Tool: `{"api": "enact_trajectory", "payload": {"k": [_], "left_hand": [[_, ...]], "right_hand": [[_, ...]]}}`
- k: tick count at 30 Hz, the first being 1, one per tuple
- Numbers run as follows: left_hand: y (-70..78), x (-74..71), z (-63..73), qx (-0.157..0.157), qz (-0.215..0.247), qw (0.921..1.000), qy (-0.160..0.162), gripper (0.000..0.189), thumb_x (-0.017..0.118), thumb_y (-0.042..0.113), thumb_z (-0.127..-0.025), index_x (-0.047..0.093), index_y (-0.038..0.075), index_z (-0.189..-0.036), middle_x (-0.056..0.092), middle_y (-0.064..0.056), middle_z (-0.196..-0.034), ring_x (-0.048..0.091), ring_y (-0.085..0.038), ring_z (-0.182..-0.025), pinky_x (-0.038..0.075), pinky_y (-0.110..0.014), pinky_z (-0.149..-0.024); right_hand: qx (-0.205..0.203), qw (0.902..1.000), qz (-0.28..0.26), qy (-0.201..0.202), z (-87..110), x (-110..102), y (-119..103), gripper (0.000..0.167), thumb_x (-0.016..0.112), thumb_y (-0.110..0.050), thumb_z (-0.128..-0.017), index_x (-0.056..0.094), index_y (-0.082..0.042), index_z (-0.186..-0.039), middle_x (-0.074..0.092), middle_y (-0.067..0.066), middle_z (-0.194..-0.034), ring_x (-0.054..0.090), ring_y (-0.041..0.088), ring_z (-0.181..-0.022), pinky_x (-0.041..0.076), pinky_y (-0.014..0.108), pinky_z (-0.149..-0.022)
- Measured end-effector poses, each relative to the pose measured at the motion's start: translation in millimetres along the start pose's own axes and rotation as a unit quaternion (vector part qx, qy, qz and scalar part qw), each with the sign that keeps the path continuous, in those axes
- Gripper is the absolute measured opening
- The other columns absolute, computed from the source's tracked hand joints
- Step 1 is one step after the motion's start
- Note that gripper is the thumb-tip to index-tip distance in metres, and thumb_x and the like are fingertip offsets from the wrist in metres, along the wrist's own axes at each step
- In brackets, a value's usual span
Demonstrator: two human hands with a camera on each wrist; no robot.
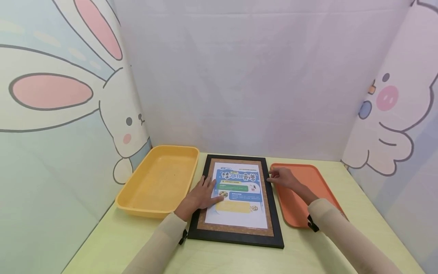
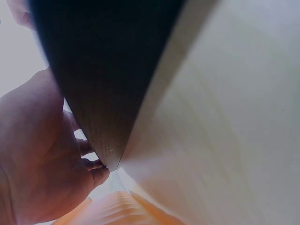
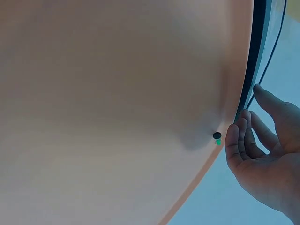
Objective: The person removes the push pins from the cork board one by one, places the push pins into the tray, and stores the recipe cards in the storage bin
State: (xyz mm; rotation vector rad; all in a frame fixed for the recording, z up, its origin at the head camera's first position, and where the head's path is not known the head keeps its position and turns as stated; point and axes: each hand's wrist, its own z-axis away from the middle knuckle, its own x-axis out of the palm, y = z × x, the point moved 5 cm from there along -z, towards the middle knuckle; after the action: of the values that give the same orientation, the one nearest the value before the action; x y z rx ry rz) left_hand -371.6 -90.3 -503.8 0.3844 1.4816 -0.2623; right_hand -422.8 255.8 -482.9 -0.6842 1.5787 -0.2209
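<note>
A black-framed cork board [image 1: 236,232] lies flat on the table with a printed paper sheet [image 1: 236,219] on it. My left hand [image 1: 201,194] rests on the board's left side, fingers spread across the frame and the sheet's edge. In the left wrist view, the dark frame [image 2: 108,93] runs beside that hand. My right hand [image 1: 282,178] is at the right edge of the frame, over the orange tray's side. In the right wrist view, the right hand [image 3: 267,150] has loosely bent fingers beside the black edge [image 3: 255,51], thumb apart; nothing shows between them.
A yellow tray [image 1: 157,182] stands left of the board, an orange tray [image 1: 294,213] right of it. A small dark round thing with a green part [image 3: 217,136] is on the orange tray. White cloth [image 1: 239,76] hangs behind, cartoon-printed walls at both sides.
</note>
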Motion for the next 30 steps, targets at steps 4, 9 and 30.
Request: {"api": "enact_trajectory", "payload": {"k": [4,9,30], "left_hand": [[0.5,-0.5,1.1,0.003,-0.002,1.0000,0.002,0.094,0.048,0.074,-0.097,0.034,0.010,-0.163,0.025,-0.018,-0.170,0.021,-0.043,-0.156,0.031,-0.054,-0.121],[0.0,-0.3,-0.1,0.004,-0.003,1.0000,0.006,0.094,0.049,0.074,-0.096,0.035,0.009,-0.162,0.026,-0.018,-0.169,0.022,-0.043,-0.155,0.031,-0.055,-0.121],[-0.3,1.1,-1.2,0.012,-0.021,0.9996,0.016,0.094,0.046,0.075,-0.097,0.034,0.009,-0.163,0.027,-0.018,-0.169,0.023,-0.043,-0.155,0.031,-0.052,-0.121]], "right_hand": [[-0.008,0.9999,0.007,-0.001,1.2,3,-6,0.039,0.081,-0.017,-0.092,0.071,0.009,-0.119,0.073,0.020,-0.103,0.071,0.033,-0.093,0.060,0.043,-0.075],[-0.025,0.9996,0.010,0.002,2.3,7,-14,0.043,0.084,-0.021,-0.090,0.072,0.009,-0.118,0.072,0.021,-0.104,0.070,0.032,-0.091,0.058,0.042,-0.073],[-0.085,0.9957,0.005,-0.037,8.2,17,-36,0.042,0.087,-0.019,-0.087,0.075,0.006,-0.118,0.066,0.006,-0.084,0.053,0.015,-0.072,0.038,0.025,-0.059]]}}
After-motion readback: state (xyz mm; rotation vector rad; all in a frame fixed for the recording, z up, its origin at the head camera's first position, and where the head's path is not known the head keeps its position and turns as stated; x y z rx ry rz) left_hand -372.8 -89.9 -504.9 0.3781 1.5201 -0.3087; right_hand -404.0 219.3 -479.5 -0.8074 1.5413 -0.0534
